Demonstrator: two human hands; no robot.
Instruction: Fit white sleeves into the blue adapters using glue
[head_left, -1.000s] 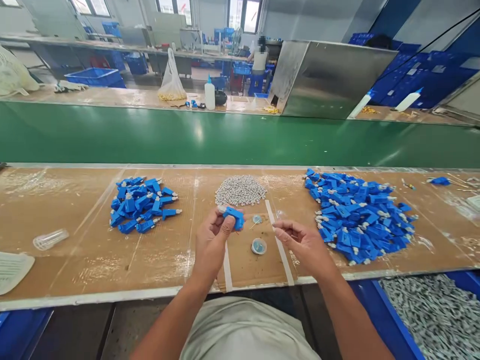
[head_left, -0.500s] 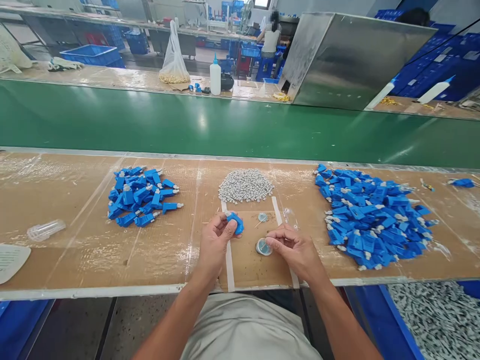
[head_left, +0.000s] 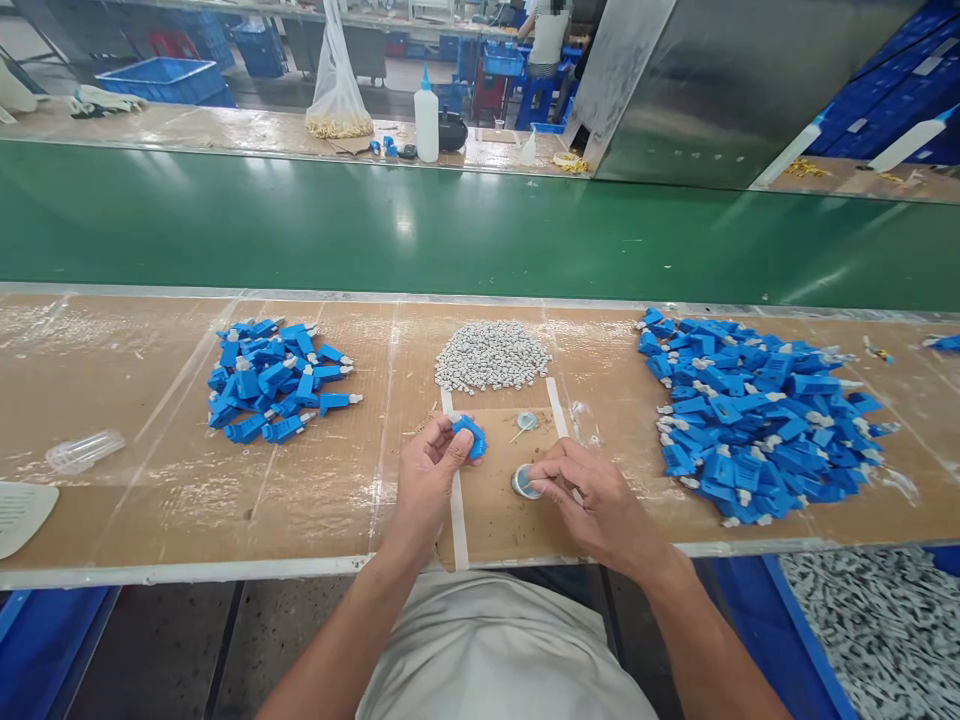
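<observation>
My left hand (head_left: 429, 475) pinches a blue plastic part (head_left: 471, 438) between thumb and fingers, just above the cardboard-covered table. Close to the right of it, my right hand (head_left: 596, 495) has thumb and fingertips pressed together at the rim of a small round cup (head_left: 522, 483). Whatever those fingers hold is too small or hidden to make out. Behind the cup lies a small clear disc (head_left: 526, 421) with a thin stick against it. A heap of small grey pieces (head_left: 491, 355) sits beyond both hands.
Blue parts with pale tips form a small pile (head_left: 270, 385) on the left and a larger pile (head_left: 765, 415) on the right. Clear plastic cups (head_left: 85, 452) lie far left. Past the table runs a green surface (head_left: 315, 225). A blue bin (head_left: 806, 640) of grey pieces stands below right.
The camera view has tilted slightly downward, so the background sits higher. My left hand keeps its hold on the blue part. My right hand stays at the cup, its fingers shifted slightly.
</observation>
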